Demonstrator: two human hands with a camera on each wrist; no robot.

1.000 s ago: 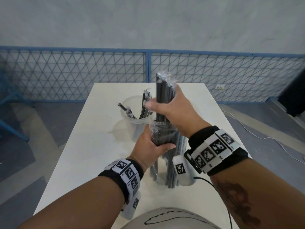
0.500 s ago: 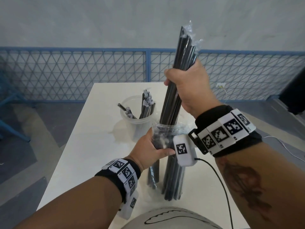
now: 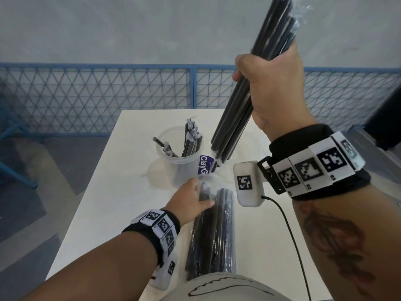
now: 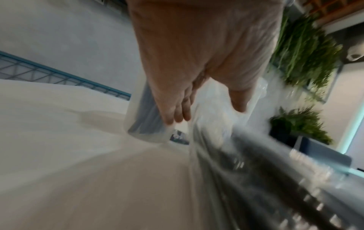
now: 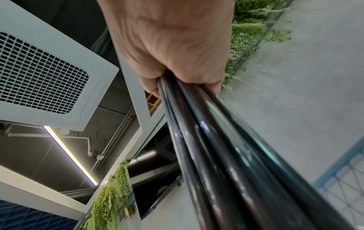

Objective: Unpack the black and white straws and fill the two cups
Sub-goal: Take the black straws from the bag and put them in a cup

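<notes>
Straw bundle (image 3: 249, 96) lifted higher in right hand (image 3: 273, 88); left hand (image 3: 191, 203) gripping one bag (image 3: 212, 235).

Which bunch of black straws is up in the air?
The bunch gripped by the right hand. The others stand in the cup or lie in the bag on the table.

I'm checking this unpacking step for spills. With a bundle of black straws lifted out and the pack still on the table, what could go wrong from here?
1. The right hand grips the straw bundle tilted, lower ends unsupported; loose ones may slide out.
2. Those ends hang close by the cup, which already holds straws; a swing could tip it.
3. The left hand holds only the top of the pack; remaining straws might spill.
</notes>
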